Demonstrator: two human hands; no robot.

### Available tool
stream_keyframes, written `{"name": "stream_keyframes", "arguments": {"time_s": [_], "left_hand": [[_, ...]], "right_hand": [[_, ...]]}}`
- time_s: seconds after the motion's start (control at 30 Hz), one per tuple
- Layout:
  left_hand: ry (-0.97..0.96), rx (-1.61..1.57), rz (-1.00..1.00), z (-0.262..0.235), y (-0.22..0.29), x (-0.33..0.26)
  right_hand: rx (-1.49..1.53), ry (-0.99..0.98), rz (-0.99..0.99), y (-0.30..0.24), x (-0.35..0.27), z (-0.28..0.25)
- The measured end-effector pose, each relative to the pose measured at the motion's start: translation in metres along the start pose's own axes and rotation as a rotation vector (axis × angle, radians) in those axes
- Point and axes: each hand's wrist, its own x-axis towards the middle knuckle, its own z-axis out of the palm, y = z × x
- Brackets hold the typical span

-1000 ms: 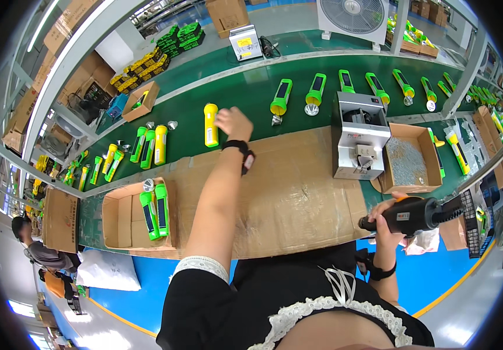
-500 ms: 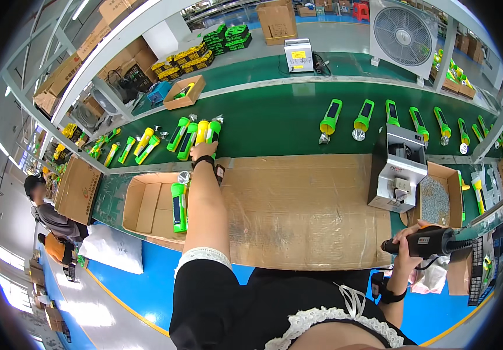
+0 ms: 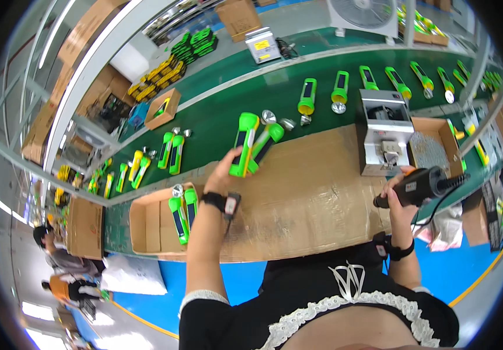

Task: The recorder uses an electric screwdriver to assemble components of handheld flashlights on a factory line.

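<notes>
My left hand [image 3: 223, 175] is raised over the cardboard-covered bench [image 3: 315, 192] and grips two green flashlight bodies [image 3: 250, 144] side by side. My right hand [image 3: 397, 195] holds a black electric screwdriver [image 3: 423, 184] by its handle at the bench's right end. A black band sits on each wrist. Left of my left arm, an open cardboard box [image 3: 152, 224] holds two green flashlight bodies [image 3: 181, 213].
A green conveyor belt [image 3: 222, 116] carries more green and yellow flashlights and loose silver reflectors [image 3: 269, 116]. A grey screw-feeder machine [image 3: 383, 140] and a cardboard tray of screws [image 3: 432, 149] stand at the right. Other people [image 3: 59, 262] work at lower left. A fan [image 3: 365, 14] stands behind.
My left hand reached to the belt, took up two green flashlight bodies and drew them back over the bench. My right hand kept hold of the screwdriver and rose slightly.
</notes>
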Motion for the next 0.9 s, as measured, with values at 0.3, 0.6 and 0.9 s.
{"name": "stream_keyframes", "arguments": {"time_s": [0.3,0.6,0.9], "left_hand": [[-0.097,-0.118,-0.264,0.055,-0.050,-0.042],[0.300,0.678,-0.042,0.028,-0.035,-0.036],[-0.234,0.238,0.070,0.059,-0.035,-0.076]], "right_hand": [[0.016,0.028,0.025,-0.011,0.001,-0.003],[0.002,0.060,-0.022,-0.014,0.006,-0.008],[0.011,0.031,-0.129,-0.017,0.034,-0.019]]}}
